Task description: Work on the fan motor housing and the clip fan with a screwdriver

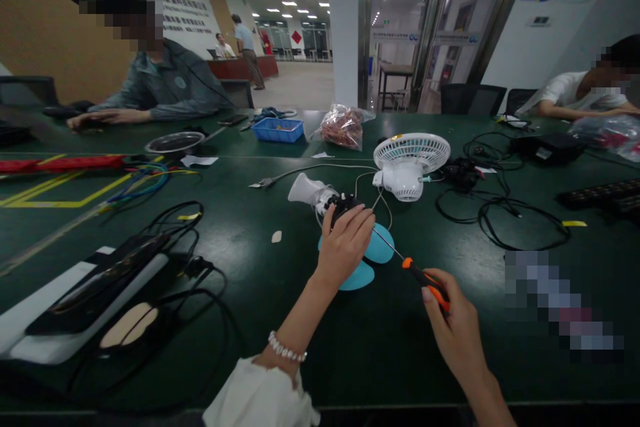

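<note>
Near the middle of the table, my left hand [345, 247] is wrapped over the dark motor part of a partly dismantled small fan. Light blue fan blades [380, 248] stick out beneath and beside that hand. A white plastic neck [303, 189] points to the upper left. My right hand [457, 320] grips the orange and black handle of a screwdriver [424, 280]. Its metal shaft runs up and left to the edge of my left hand, where the tip is hidden. Just behind, a white fan housing with a slatted guard [413, 152] lies on the table, with cords trailing from it.
A blue basket [278, 129] and a plastic bag of reddish-brown pieces [343, 127] stand behind. Black cables [520, 220] coil on the right. A computer mouse [130, 325] and loose wires lie left on the green table [240, 347]. Two people sit across the table.
</note>
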A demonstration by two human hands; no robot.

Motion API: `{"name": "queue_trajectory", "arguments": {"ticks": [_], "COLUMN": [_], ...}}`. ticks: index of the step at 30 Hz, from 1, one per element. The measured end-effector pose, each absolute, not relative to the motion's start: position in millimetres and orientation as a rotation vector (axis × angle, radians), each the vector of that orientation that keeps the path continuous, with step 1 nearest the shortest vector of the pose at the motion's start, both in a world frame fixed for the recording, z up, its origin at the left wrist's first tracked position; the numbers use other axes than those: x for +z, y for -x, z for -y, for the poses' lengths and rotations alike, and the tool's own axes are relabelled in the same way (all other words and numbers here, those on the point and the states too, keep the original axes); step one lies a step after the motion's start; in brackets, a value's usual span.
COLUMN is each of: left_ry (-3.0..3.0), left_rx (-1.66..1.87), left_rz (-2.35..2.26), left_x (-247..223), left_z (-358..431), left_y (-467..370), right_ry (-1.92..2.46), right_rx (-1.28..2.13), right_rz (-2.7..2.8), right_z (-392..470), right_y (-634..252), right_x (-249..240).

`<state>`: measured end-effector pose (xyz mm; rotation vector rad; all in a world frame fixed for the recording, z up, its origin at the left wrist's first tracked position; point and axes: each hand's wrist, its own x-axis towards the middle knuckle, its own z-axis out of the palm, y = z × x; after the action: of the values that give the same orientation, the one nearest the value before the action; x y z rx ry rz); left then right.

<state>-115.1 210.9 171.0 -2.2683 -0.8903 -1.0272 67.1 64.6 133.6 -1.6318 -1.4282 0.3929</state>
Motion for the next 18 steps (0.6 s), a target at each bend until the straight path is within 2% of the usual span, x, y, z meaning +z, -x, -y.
{"name": "queue_trajectory", "arguments": {"ticks": [18], "left_ry": [2.251], "left_rx": [-1.01], "left_rz": [0.875], "left_x": [168], "left_z": [-210], "left_y": [116], "right_ry": [1.653], "right_rx": [0.356], "right_rz": [1.462], "right_z": [-61], "right_y": [-67], "right_x": [137]}}
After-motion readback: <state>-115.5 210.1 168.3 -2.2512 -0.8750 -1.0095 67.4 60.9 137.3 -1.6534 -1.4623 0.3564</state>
